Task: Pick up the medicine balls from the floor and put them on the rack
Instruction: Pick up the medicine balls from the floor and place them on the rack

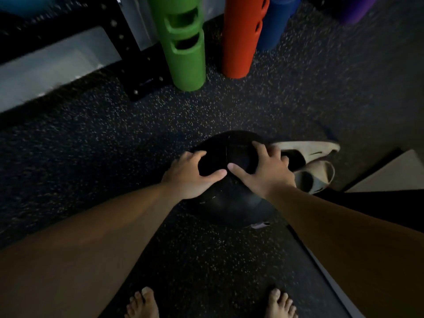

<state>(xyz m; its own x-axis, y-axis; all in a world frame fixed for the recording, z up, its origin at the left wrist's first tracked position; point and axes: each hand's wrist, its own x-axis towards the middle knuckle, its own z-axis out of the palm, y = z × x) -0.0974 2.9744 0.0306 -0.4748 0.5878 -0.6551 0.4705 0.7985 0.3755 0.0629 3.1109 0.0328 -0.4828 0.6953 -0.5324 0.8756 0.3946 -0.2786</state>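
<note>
A large black medicine ball (231,203) sits on the dark speckled floor in the middle of the view. My left hand (192,175) lies spread over its upper left side. On the upper right side rests my right hand (263,171), fingers apart, and the two thumbs nearly meet on top. Both hands press on the ball; whether it is off the floor I cannot tell. The black metal rack (128,47) stands at the upper left, only its upright and foot showing.
Green (185,47), red (241,37) and blue (277,21) upright tubes stand behind the ball near the rack. A pair of beige slippers (314,164) lies right of the ball. My bare feet (142,304) are at the bottom edge. A pale block (390,173) sits at the right.
</note>
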